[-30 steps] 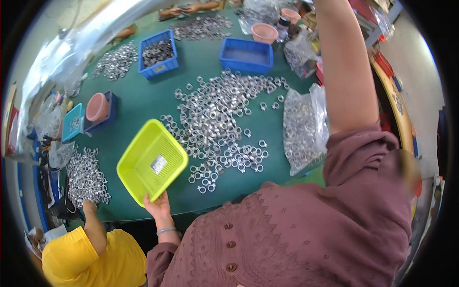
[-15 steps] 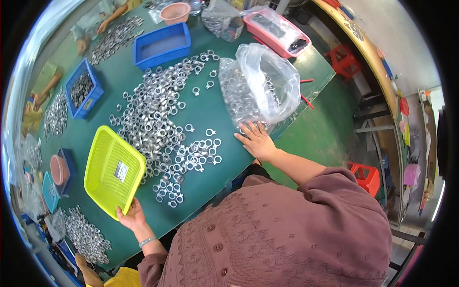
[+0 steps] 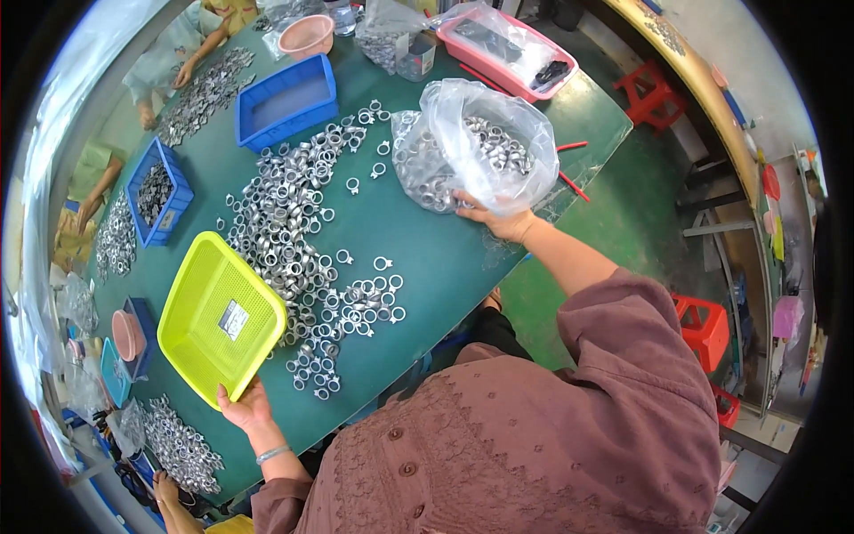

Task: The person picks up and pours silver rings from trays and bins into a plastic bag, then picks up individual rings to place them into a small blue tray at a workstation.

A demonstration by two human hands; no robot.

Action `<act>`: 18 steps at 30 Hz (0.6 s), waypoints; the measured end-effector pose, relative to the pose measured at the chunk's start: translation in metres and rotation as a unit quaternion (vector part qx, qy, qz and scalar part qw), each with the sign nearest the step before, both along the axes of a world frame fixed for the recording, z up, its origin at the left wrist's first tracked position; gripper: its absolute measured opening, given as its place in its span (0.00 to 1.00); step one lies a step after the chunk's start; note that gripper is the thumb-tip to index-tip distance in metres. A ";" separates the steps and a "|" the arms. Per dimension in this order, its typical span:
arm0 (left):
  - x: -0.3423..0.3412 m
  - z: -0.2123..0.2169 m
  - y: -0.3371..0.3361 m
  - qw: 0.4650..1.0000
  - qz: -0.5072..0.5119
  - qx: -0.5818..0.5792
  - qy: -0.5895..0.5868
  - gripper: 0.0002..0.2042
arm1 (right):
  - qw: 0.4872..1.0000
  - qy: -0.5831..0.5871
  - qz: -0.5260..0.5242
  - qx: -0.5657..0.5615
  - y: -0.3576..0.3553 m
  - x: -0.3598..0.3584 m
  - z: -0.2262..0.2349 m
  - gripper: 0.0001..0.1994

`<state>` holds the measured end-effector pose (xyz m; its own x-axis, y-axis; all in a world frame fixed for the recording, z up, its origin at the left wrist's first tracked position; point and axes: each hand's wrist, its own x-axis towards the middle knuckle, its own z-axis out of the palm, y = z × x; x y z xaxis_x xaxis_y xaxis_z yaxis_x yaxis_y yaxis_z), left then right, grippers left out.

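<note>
My left hand (image 3: 245,405) grips the near rim of an empty lime-green plastic basket (image 3: 191,307), tilted on or just above the table; the table contact is hidden. My right hand (image 3: 501,222) holds the near side of a clear plastic bag (image 3: 445,116) full of silvery metal ring clamps. Some of its fingers are hidden against the bag, and its top is open, showing the clamps inside. Between basket and bag, a long heap of loose ring clamps (image 3: 280,200) covers the green table (image 3: 418,258), with a smaller group near the front edge.
A blue bin (image 3: 285,100) and a pink basin (image 3: 306,37) stand at the back. Beyond the bag lies a pink tray (image 3: 454,40) with plastic-wrapped things. Another blue bin (image 3: 182,200) holds dark parts. Co-workers' hands (image 3: 89,214) are at the left. Red stools (image 3: 703,331) stand right.
My right hand has moved up and right against the bag. The bag has bunched upward, and its opening now shows the clamps. The left hand still holds the basket, now slightly turned.
</note>
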<state>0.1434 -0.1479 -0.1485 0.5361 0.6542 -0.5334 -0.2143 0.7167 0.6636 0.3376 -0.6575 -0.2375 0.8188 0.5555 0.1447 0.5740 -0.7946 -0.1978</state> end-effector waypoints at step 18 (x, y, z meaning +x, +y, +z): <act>-0.013 -0.008 0.042 0.990 0.129 -0.063 -0.012 0.21 | 0.995 0.024 -0.078 -0.050 0.103 -0.024 0.038 0.26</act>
<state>0.1308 -0.1063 -0.1562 0.3727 0.7005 -0.6086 -0.4161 0.7124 0.5652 0.3139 -0.5542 -0.1993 0.9012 0.4300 0.0536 0.4332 -0.8909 -0.1368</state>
